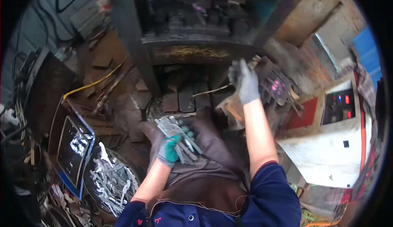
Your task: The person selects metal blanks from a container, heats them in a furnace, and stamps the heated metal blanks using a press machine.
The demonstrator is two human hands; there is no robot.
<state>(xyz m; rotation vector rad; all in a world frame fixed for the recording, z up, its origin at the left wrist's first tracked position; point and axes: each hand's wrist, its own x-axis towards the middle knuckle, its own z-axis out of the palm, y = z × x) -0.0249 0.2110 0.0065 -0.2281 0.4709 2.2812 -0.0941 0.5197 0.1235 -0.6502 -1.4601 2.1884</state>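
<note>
My left hand [170,149], in a grey and teal glove, grips a bundle of flat grey metal pieces [177,135] over my lap, which a brown apron [213,161] covers. My right hand [244,82], in a grey glove, is stretched forward to the right. It rests on a dark block by a cluster of glowing pink-hot metal pieces [276,86]. Whether it holds anything I cannot tell. A thin rod [213,90] runs left from beside that hand.
A heavy dark press machine [192,26] stands straight ahead above stacked bricks [186,98]. A round basin of silvery metal blanks [110,182] sits at lower left beside a blue-edged tray [73,149]. A white control box [331,145] with red lights stands at right.
</note>
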